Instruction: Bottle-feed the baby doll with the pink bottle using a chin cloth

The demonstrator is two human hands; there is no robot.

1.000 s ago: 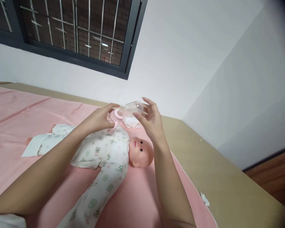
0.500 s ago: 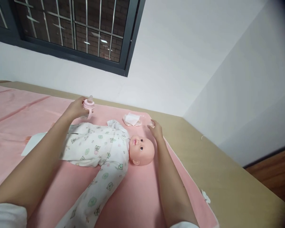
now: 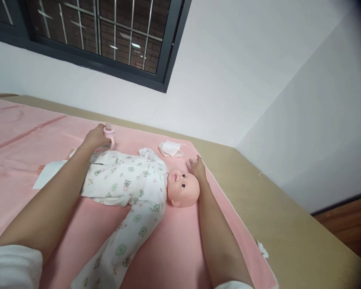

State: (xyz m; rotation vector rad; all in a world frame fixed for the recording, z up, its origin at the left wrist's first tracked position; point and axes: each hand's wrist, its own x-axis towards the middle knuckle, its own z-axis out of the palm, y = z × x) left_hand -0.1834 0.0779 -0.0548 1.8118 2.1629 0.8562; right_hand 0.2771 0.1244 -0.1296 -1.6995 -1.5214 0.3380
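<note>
My left hand [image 3: 96, 137] is closed around a baby bottle [image 3: 109, 134] with a pink collar, pink handle and clear teat, held upright at the far side of the bedding. At the far right corner of the bedding is my right hand [image 3: 197, 167], its fingers bent around a small clear cap [image 3: 193, 161] that is hard to make out. Between my arms a bald baby doll [image 3: 184, 188] lies on its back, head to the right, in a white printed outfit [image 3: 126, 178]. My left forearm hides part of its lower body.
A small pack of white wipes or tissues [image 3: 171, 148] lies beyond the doll's head. Pink bedding [image 3: 168, 249] covers a wooden surface [image 3: 258, 208] that meets the walls. A white scrap [image 3: 262, 249] sits by the right edge. A barred window [image 3: 108, 36] is above.
My left hand has lowered slightly with the bottle toward the bedding. My right hand has come down a little, and the clear cap shows less between its fingers. The view has shifted slightly.
</note>
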